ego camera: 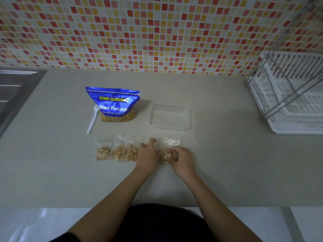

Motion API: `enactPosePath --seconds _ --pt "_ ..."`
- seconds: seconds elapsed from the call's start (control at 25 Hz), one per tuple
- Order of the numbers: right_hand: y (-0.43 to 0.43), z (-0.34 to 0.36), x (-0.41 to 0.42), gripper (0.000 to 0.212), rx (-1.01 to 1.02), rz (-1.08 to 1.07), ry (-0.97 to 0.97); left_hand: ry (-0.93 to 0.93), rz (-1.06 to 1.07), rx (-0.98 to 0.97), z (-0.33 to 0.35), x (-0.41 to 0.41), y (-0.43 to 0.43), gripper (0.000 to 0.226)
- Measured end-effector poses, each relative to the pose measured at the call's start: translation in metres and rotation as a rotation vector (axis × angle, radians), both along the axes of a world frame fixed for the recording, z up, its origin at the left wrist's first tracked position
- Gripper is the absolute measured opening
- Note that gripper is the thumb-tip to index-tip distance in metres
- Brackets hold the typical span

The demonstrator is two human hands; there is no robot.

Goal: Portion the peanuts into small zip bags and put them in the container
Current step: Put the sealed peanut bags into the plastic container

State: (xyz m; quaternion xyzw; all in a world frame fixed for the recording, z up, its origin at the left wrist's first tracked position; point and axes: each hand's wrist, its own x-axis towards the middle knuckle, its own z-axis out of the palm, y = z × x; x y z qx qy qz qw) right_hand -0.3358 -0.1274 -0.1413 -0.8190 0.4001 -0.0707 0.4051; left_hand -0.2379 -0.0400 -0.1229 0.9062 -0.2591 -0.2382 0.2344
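One wide-angle camera on the person's head looks forward and down at the counter (52, 172) from near. The wall (157, 32) fills the top, and the left hand (147, 155) and right hand (181, 159) are central.

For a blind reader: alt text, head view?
The right hand grips a zip bag of peanuts on a grey counter; the left hand is beside more filled bags. Behind: a blue peanut pouch, a white spoon, an empty clear container.

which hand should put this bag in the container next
Right, probably. The right hand grips the bag, and the container lies just beyond it. The left hand sits nearer the other bags.
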Motion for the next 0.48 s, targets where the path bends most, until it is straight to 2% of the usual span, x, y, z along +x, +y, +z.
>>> enactPosePath --seconds 0.08,0.16,0.32,0.4,0.48 --pt "0.005 0.002 -0.004 0.029 -0.049 -0.002 -0.042 0.020 0.016 -0.103 0.002 -0.001 0.003 0.035" --pt "0.008 0.009 -0.010 0.032 -0.072 -0.025 -0.117 -0.035 -0.021 -0.235 0.008 -0.001 0.010 0.027" --pt "-0.019 0.040 0.000 0.041 -0.211 -0.135 -0.254 -0.118 0.002 -0.434 0.034 0.018 -0.002 0.029" --pt "-0.047 0.057 0.023 0.043 -0.253 -0.152 -0.241 -0.114 0.076 -0.479 0.052 0.038 -0.027 0.033" --pt "-0.071 0.068 0.049 0.045 -0.235 -0.109 -0.134 -0.080 0.109 -0.454 0.062 0.059 -0.057 0.034"
